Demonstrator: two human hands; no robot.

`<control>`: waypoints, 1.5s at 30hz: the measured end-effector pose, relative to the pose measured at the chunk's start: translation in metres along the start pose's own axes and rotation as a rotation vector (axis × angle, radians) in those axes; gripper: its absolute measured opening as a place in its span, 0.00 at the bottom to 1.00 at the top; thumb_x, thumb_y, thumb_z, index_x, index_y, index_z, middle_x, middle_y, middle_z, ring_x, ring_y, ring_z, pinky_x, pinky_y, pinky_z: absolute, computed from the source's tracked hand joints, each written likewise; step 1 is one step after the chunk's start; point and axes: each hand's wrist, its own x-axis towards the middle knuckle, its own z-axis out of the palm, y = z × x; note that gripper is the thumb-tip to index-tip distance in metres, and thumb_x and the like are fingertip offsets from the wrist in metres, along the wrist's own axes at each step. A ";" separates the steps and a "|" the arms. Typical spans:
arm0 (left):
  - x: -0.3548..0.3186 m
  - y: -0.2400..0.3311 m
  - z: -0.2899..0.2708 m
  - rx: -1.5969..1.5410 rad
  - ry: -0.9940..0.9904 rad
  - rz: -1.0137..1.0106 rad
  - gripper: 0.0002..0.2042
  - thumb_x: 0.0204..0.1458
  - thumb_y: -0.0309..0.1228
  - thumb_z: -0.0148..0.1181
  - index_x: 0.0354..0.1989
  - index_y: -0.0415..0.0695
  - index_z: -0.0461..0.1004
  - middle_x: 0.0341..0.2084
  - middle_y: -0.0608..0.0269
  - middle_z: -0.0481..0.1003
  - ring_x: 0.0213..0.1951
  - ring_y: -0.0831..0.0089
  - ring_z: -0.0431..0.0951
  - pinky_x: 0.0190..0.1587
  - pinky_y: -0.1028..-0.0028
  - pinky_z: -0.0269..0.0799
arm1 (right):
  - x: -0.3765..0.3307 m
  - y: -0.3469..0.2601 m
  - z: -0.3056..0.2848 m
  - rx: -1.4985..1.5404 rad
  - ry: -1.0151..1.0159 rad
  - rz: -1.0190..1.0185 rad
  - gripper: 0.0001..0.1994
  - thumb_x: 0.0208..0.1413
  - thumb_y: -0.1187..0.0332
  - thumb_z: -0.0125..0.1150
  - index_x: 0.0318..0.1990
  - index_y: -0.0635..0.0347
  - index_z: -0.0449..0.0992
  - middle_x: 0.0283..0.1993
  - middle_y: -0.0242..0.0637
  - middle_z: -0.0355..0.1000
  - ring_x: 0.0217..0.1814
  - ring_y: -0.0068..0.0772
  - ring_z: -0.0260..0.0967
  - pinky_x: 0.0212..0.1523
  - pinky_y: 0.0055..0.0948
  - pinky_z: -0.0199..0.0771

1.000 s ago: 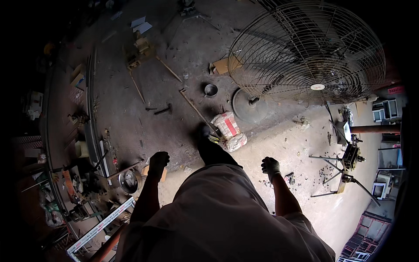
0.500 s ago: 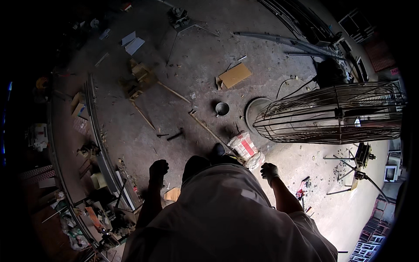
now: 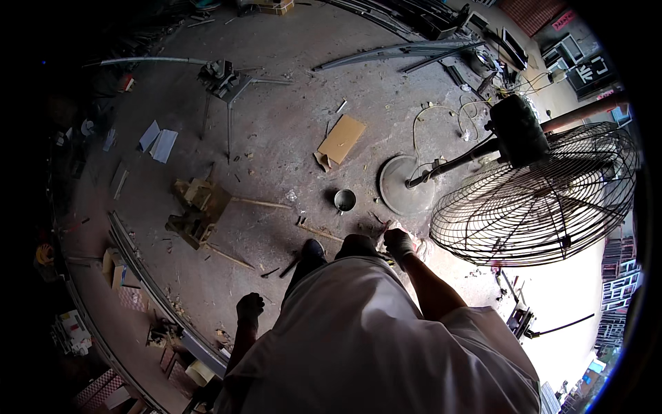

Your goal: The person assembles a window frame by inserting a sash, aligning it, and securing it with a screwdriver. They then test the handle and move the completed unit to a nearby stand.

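1. A flat brown cardboard box (image 3: 340,140) lies on the grey floor, left of the fan's round base, folded down with one flap bent at its lower corner.
2. A small open cardboard box (image 3: 112,265) sits at the left edge, beside the long metal rail, tan in colour.
3. Another cardboard box (image 3: 274,6) stands at the very top, only partly in view.
4. Two pale flat sheets (image 3: 158,141), possibly folded card, lie side by side at upper left.
5. A dark sign with white marks (image 3: 591,71) hangs at upper right, with a small red sign (image 3: 563,20) above it.
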 end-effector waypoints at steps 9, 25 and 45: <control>0.042 0.206 0.058 0.119 0.049 0.254 0.10 0.59 0.37 0.61 0.44 0.47 0.79 0.33 0.63 0.81 0.30 0.72 0.80 0.32 0.74 0.73 | 0.144 -0.129 -0.154 0.631 0.865 0.720 0.31 0.59 0.47 0.58 0.58 0.67 0.71 0.55 0.62 0.74 0.60 0.64 0.70 0.61 0.48 0.70; 0.200 0.382 0.107 0.328 -0.209 -0.079 0.12 0.62 0.38 0.51 0.35 0.43 0.71 0.33 0.58 0.73 0.33 0.63 0.75 0.33 0.65 0.69 | 0.258 0.019 -0.327 0.670 1.414 1.445 0.35 0.54 0.50 0.60 0.60 0.72 0.68 0.58 0.61 0.73 0.56 0.56 0.77 0.53 0.51 0.80; 0.344 0.710 0.503 0.880 -0.320 0.245 0.08 0.57 0.34 0.59 0.34 0.41 0.77 0.23 0.61 0.77 0.17 0.70 0.74 0.18 0.69 0.69 | 0.246 0.145 -0.299 0.139 1.694 1.609 0.20 0.63 0.52 0.63 0.46 0.62 0.80 0.42 0.43 0.81 0.45 0.39 0.78 0.45 0.41 0.77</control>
